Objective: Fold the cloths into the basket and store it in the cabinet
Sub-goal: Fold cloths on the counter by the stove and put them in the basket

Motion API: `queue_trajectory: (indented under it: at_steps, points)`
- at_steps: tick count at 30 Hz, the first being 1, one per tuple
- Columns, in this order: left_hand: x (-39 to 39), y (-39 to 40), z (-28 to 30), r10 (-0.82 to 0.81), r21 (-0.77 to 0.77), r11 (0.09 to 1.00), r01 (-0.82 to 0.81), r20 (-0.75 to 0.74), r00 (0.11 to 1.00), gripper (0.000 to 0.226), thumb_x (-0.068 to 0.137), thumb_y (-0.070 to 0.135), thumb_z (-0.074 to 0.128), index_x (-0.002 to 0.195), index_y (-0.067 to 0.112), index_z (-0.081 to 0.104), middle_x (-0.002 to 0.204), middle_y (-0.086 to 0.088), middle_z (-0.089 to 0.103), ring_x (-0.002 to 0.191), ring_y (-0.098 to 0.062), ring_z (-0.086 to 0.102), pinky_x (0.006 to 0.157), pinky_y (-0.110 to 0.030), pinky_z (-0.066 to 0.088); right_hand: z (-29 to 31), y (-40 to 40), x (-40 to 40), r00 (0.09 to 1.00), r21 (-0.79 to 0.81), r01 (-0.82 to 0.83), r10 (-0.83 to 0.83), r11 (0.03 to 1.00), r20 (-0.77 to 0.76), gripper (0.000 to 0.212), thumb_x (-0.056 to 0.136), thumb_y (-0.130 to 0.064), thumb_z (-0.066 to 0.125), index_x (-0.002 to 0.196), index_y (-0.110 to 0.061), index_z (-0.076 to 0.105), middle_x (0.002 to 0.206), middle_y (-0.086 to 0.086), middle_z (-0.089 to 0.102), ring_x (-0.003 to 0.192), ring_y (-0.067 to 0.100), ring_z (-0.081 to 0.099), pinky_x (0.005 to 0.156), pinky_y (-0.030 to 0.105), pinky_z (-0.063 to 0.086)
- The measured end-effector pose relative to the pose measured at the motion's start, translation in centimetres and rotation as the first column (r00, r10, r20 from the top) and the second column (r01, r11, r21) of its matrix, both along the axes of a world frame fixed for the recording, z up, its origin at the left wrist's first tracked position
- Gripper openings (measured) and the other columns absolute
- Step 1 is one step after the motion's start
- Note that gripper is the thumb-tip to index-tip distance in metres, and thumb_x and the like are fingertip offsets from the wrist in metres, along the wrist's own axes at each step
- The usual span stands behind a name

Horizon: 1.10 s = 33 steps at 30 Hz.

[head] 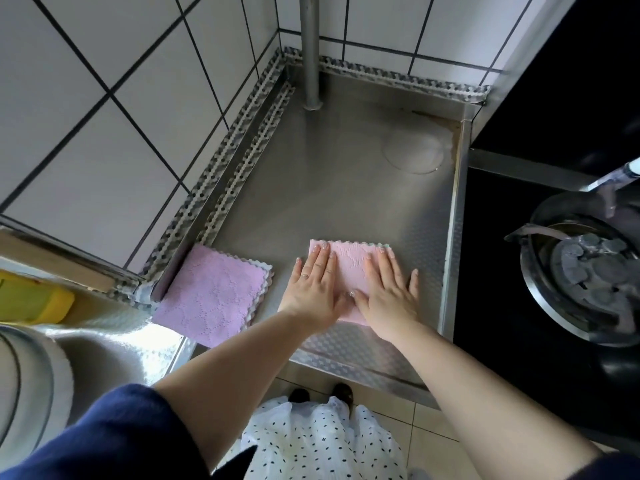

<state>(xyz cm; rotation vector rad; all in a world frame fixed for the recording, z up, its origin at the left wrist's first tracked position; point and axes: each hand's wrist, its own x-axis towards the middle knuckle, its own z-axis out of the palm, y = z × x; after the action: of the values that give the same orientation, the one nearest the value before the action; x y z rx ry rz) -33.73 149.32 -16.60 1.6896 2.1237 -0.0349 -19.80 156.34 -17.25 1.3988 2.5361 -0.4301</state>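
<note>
Pale pink textured microfibre cloth w/ scalloped edge (349, 268) lies flat on the stainless steel bench (329, 188), near its front edge, roughly centre. Both hands are on top of it: left hand (313, 289) on the left part, right hand (388, 296) on the right part, thumbs meeting near the cloth's near edge. Neither grip is closed on anything; fingers straight and spread, palms pressing down. Judging by that, this is smoothing/flattening, either prepping for a fold or pressing a crease in; can't tell whether the cloth is already doubled over.

Just left of it, apart from it, sits a stack of lilac textured square cloths (214, 296) w/ a white edge showing underneath, tucked into the bench corner by the white-tiled wall (104, 116). Probably the waiting pile, kept within reach but out of the working area. How many are in it: can't tell.

No basket or cabinet clearly in view, so storing looks a good way off.

Further out: grey vertical metal pipe (310, 50) at the back of the bench, a round water mark (414, 150) at back right, a gas burner on the black hob (585, 275) to the right, a yellow block-shaped object (34, 299) at far left.

Writing/brands: none readable anywhere.
</note>
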Motion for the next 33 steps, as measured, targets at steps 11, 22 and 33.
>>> queue_trajectory:
  at_steps: [11,22,33]
  points:
    - [-1.9,0.1,3.0,0.58,-0.148,0.687,-0.711,0.702,0.414,0.006,0.069,0.019,0.051,0.068,0.024,0.047,0.075,0.002,0.047,0.073,-0.017,0.044,0.068,-0.032,0.038,3.1,0.4,1.5,0.548,-0.602,0.443,-0.732,0.664,-0.404,0.06,0.084,-0.012,0.065,0.138,-0.009,0.04,0.117,0.007,0.062,0.094,0.017,0.057,0.087,0.027,0.041]
    - [-2.3,-0.1,3.8,0.567,-0.071,0.746,-0.662,0.59,0.575,0.007,0.084,0.011,0.053,0.086,0.016,0.058,0.08,0.002,0.054,0.073,-0.018,0.046,0.065,-0.024,0.035,3.8,0.4,0.7,0.372,-0.823,0.395,-0.89,0.408,-0.262,0.014,0.087,-0.015,0.061,0.076,-0.014,0.051,0.069,0.007,0.048,0.064,0.019,0.046,0.061,0.031,0.038]
    - [-12.3,-7.6,6.8,0.566,0.169,0.703,-0.691,0.456,0.687,0.042,0.092,0.018,0.057,0.134,0.024,0.051,0.125,0.004,0.061,0.101,-0.009,0.057,0.086,-0.019,0.041,6.6,-5.3,-8.4,0.57,-0.951,0.124,-0.805,0.282,-0.164,0.017,0.096,-0.015,0.05,0.112,-0.014,0.053,0.099,0.01,0.064,0.079,0.023,0.065,0.067,0.032,0.058]
